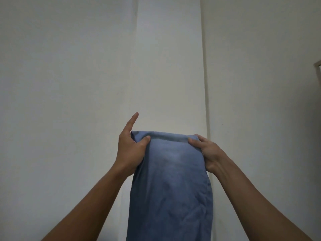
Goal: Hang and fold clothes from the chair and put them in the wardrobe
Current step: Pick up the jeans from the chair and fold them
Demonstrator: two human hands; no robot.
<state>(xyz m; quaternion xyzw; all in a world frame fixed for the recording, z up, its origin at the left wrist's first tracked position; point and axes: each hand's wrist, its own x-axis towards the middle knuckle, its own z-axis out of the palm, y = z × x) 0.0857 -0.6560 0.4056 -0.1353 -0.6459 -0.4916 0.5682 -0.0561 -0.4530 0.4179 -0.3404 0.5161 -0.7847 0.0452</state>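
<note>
head cam (only view): blue garment is held up in mid-air in front of a plain white wall; it hangs down from its top edge and runs out the bottom of frame, so the lower hem isn't visible; can't tell what kind of garment it is.
left hand pinches the top-left corner, thumb on the near face, other fingers behind the cloth, index sticking up free; right hand grips the top-right corner, thumb in front, fingers curled over the edge.
top edge looks doubled over and approx level, right side a touch lower; wrinkles sit low on the right.
chair and wardrobe not in frame.

my read: step = squaring the cloth up for a fold, task prob early-to-mid.
to do it well:
- pull the corners apart so the top edge goes taut
- level both hands; let the weight drop the creases out; short shake if the low-right wrinkles don't clear
- bring corner to corner w/o loosening either pinch
- get the left index onto the cloth; that pinch looks thinner than the right; if it slips, the fold goes skew
</note>
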